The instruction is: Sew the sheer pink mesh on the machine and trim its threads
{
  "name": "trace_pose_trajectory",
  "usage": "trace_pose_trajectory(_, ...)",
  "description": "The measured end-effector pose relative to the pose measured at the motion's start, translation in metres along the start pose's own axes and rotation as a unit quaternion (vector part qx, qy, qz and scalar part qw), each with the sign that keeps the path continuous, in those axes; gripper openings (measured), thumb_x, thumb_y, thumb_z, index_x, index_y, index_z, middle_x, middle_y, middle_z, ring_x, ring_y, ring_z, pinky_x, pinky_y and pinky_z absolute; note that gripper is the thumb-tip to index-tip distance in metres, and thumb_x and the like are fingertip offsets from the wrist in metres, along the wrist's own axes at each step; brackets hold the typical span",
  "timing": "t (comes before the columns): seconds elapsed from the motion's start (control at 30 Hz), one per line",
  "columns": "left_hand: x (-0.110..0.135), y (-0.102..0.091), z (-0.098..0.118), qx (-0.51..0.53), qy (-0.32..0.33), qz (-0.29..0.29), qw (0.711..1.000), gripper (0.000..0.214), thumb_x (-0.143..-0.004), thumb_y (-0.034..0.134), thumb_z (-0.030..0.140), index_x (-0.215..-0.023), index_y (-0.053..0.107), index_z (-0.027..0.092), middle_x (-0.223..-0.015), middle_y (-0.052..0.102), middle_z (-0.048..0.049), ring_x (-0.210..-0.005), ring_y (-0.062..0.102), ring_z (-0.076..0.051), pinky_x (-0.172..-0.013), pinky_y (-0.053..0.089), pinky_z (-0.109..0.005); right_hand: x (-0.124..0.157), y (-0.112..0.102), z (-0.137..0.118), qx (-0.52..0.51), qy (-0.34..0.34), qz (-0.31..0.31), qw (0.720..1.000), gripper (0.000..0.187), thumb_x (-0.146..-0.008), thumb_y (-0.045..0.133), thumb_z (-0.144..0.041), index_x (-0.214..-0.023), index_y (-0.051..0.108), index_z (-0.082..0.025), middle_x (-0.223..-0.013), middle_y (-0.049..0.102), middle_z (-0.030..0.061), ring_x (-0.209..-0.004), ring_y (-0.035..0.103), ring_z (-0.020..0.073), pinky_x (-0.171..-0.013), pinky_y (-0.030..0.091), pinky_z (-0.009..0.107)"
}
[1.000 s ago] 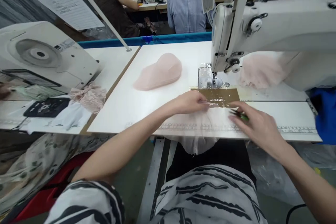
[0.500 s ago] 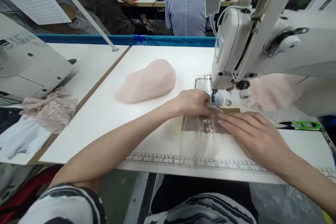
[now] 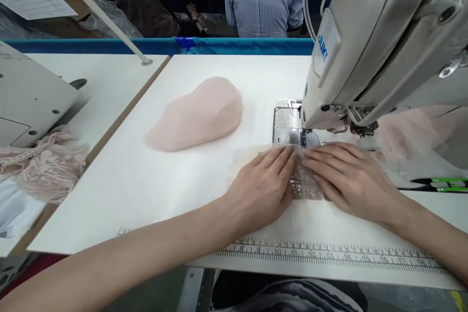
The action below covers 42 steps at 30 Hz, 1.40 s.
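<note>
A thin, sheer piece of fabric [image 3: 306, 173] lies in front of the presser foot [image 3: 304, 137] of a white sewing machine [image 3: 347, 53]. My left hand [image 3: 265, 183] rests on the fabric just left of the foot, fingers stretched forward and flat. On the right side of it, my right hand [image 3: 347, 175] also lies with long, flat fingers, its tips close to those of the left. Whether the fabric's edge sits under the foot I cannot tell. Beneath the fabric, clear tape covers a brownish patch on the table.
Flat pale pink fabric pieces [image 3: 204, 114] lie left of the machine. Sheer pink fabric [image 3: 413, 131] and green-handled thread snips [image 3: 442, 185] are at right. A ruler strip [image 3: 314, 253] runs along the front edge. Bundled lace trim [image 3: 54, 165] sits far left. Two people sit beyond.
My left hand has come back from beside the needle, and its fingers have gone from a pinch to lying flat. The right hand stays on the fabric. The view has shifted closer to the machine.
</note>
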<state>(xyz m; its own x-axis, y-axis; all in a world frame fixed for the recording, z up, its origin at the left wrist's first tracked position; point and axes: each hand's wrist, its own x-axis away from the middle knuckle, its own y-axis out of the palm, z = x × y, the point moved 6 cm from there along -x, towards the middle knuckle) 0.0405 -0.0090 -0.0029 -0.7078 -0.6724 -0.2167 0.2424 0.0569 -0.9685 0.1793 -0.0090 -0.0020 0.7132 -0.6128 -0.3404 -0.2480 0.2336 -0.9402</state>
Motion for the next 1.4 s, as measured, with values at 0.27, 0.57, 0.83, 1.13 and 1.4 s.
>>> trace_pose_trajectory(0.27,-0.025,0.007,-0.026,0.038,-0.012,-0.071,0.997,0.067,-0.077,0.047,0.026,-0.14,0.04,0.003,-0.149,0.034,-0.0151,-0.141,0.029,-0.026,-0.114,0.031,-0.044,-0.001,-0.001,0.01,0.048,0.056,0.019,0.997,0.032,-0.093,0.05,-0.025,-0.122,0.063,-0.018,-0.121,0.065,0.0059,-0.107,0.062,0.0306,-0.085,0.051,0.048)
trace_pose_trajectory(0.57,-0.028,-0.004,-0.02,0.005,0.045,0.016,0.999,0.043,-0.086,0.048,0.019,-0.126,0.054,0.005,-0.134,0.054,-0.0154,-0.128,0.047,-0.027,-0.109,0.04,-0.042,-0.002,-0.001,0.017,0.017,0.064,0.028,0.997,0.041,-0.089,0.052,-0.015,-0.13,0.057,-0.018,-0.123,0.064,0.0086,-0.111,0.059,0.0309,-0.092,0.048,0.05)
trace_pose_trajectory(0.83,-0.015,-0.002,-0.002,-0.015,0.085,0.06,0.994,0.034,-0.093,0.048,0.024,-0.12,0.058,0.006,-0.111,0.064,-0.0131,-0.106,0.061,-0.024,-0.083,0.057,-0.036,-0.006,0.0,0.009,0.033,0.011,0.025,0.999,0.041,-0.083,0.044,0.002,-0.118,0.062,-0.008,-0.118,0.066,0.0114,-0.105,0.061,0.0246,-0.087,0.05,0.039)
trace_pose_trajectory(1.13,-0.014,0.004,-0.008,-0.04,0.079,0.041,0.995,0.041,-0.096,0.046,0.037,-0.126,0.058,0.012,-0.129,0.059,-0.0131,-0.125,0.052,-0.027,-0.099,0.05,-0.04,0.0,0.008,0.014,0.08,0.042,-0.012,0.996,0.049,-0.081,0.047,-0.001,-0.129,0.055,-0.01,-0.124,0.063,0.0108,-0.113,0.057,0.0291,-0.095,0.045,0.047)
trace_pose_trajectory(1.4,-0.021,0.005,-0.015,-0.039,0.066,0.045,0.996,0.042,-0.097,0.043,0.04,-0.127,0.058,0.014,-0.131,0.058,-0.0115,-0.127,0.05,-0.027,-0.102,0.047,-0.042,-0.004,0.01,0.016,0.128,0.037,-0.029,0.991,0.044,-0.088,0.046,-0.006,-0.13,0.053,-0.003,-0.131,0.057,0.0139,-0.112,0.058,0.0307,-0.095,0.045,0.049)
